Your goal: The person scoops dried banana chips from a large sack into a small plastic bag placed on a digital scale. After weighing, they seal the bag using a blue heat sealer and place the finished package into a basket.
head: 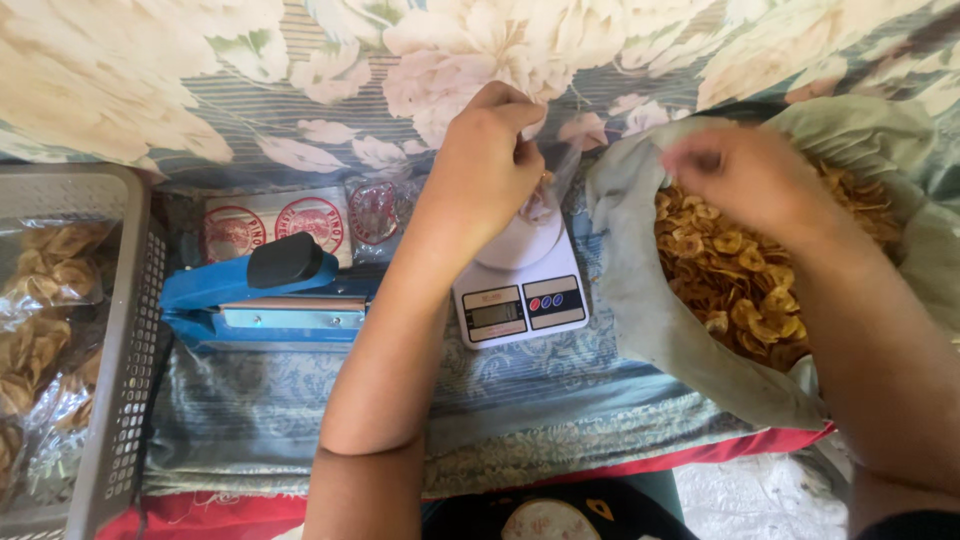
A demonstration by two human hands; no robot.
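At nine o'clock a grey perforated plastic basket (pixel 125 380), cut off by the frame edge, holds sealed clear packets of chips. Beside it lies a blue heat sealer (pixel 265 300) with a black knob. The left hand (pixel 490 160) pinches the mouth of a thin clear bag (pixel 545 195) standing on a white digital scale (pixel 520 290); its fingers are closed on the film. At three o'clock the blurred right hand (pixel 745 175) hovers over golden, curled banana chips (pixel 740 280) in a grey cloth sack (pixel 640 290); its grip cannot be told.

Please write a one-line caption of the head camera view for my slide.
Left hand holds a clear bag over a small white scale; right hand reaches into a sack of banana chips.
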